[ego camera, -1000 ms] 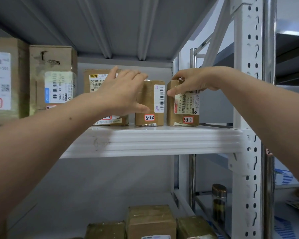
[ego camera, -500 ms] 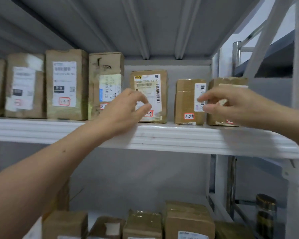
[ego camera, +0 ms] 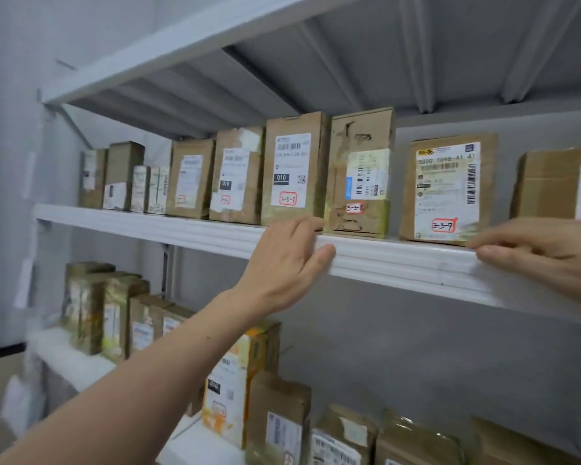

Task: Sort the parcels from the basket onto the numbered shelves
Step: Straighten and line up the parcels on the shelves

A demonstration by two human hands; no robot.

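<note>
- Grey wall [ego camera: 416,364] backs a white metal rack. The ribbed deck [ego camera: 349,62] of the next level hangs over both hands.
- Left hand [ego camera: 289,263]: empty, with the fingers straight and close together, laid over the front lip of the shelf [ego camera: 399,263]. The thumb [ego camera: 321,258] lies along the lip's front face, just under the fingers.
- Right hand [ego camera: 544,260]: empty too, with the fingers loosely stretched and pointing toward the left hand. Its tips are at the top of the same lip, and the wrist is cut off by the frame edge.
- The two hands are well apart, with a bare run of white lip between them.
- Parcels stand upright in a row on the shelf, just behind the hands.
- The 3-3-7 parcel [ego camera: 292,169] stands right above the left fingertips. I cannot tell whether they touch its lower corner.
- The 3-3-8 parcel [ego camera: 359,172], its front torn, stands between the hands, nearer the left one and close against 3-3-7.
- The 3-3-9 parcel [ego camera: 446,189] stands just above the right fingertips. A strip of bare shelf separates it from 3-3-8.
- A brown parcel [ego camera: 557,182] stands above the back of the right hand, cut off by the frame edge.
- Beyond the left hand, a packed row [ego camera: 188,179] of smaller parcels runs to the rack's far end.
- There is some space between the parcel tops and the deck, more over 3-3-9 than over 3-3-7.
- Under the left forearm, a lower shelf [ego camera: 71,360] carries more boxes [ego camera: 279,417], and bare wall shows above them, below the hands.
</note>
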